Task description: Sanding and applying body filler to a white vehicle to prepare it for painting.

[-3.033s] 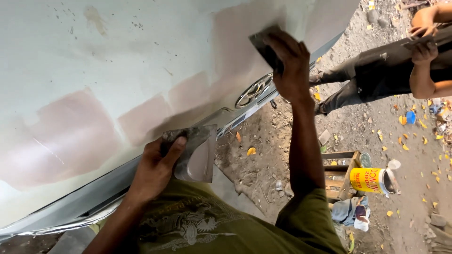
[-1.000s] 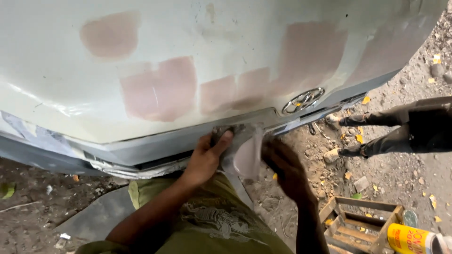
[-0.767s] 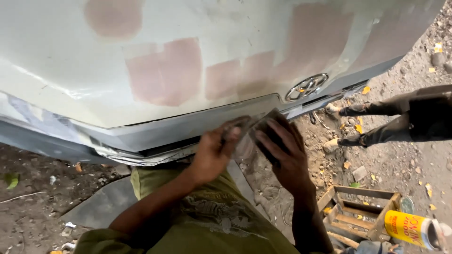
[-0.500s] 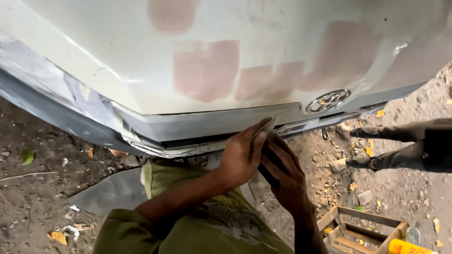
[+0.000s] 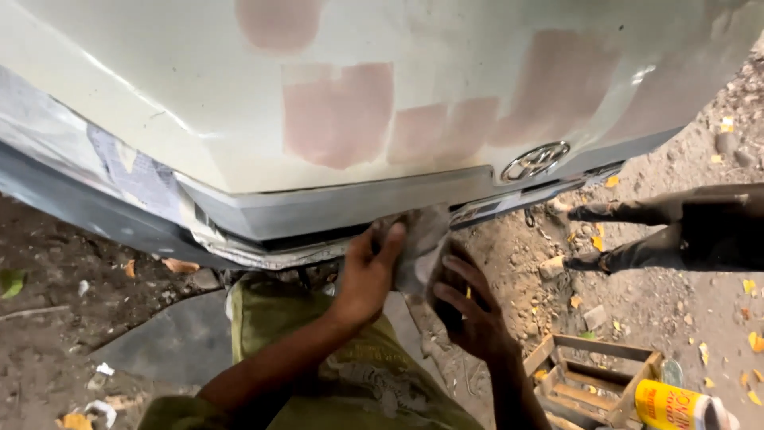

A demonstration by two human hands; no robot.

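Head view: fingers of the left hand (image 5: 368, 275) and right hand (image 5: 471, 318) are both clasped on a grey sheet (image 5: 420, 247), held just under the car body's (image 5: 334, 119) lower edge. Near the right hand, a wooden crate (image 5: 593, 374) sits on the dirt ground (image 5: 668, 302).

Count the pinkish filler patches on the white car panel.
5, possibly more beyond the frame: top patch, large square patch, smaller patch, tall patch, faint patch at the right edge.
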